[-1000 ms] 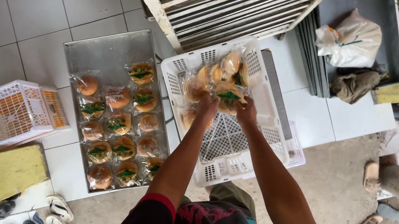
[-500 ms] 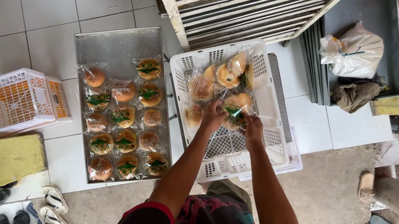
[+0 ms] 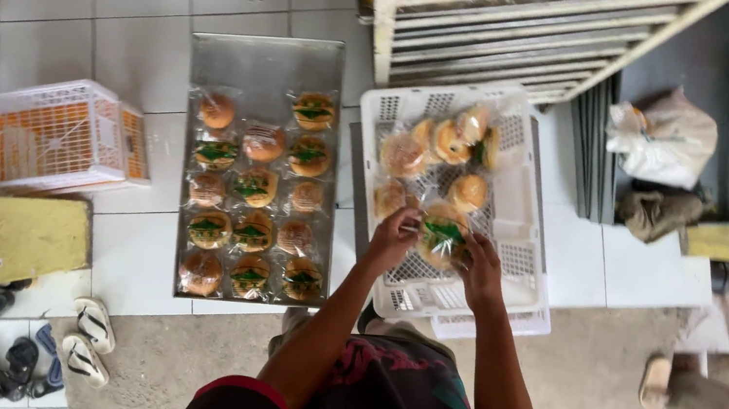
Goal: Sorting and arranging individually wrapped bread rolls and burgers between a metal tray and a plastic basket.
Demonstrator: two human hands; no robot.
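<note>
Head view — a wrapped bun (image 3: 443, 235) was gripped between left hand (image 3: 393, 237) and right hand (image 3: 479, 266), apparently being laid into the white crate (image 3: 521, 211) beneath — careful release needed.

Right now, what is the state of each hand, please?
Left hand: closed on the left edge of the wrapped bun, over the white crate.
Right hand: closed on the right edge of the same bun.
</note>
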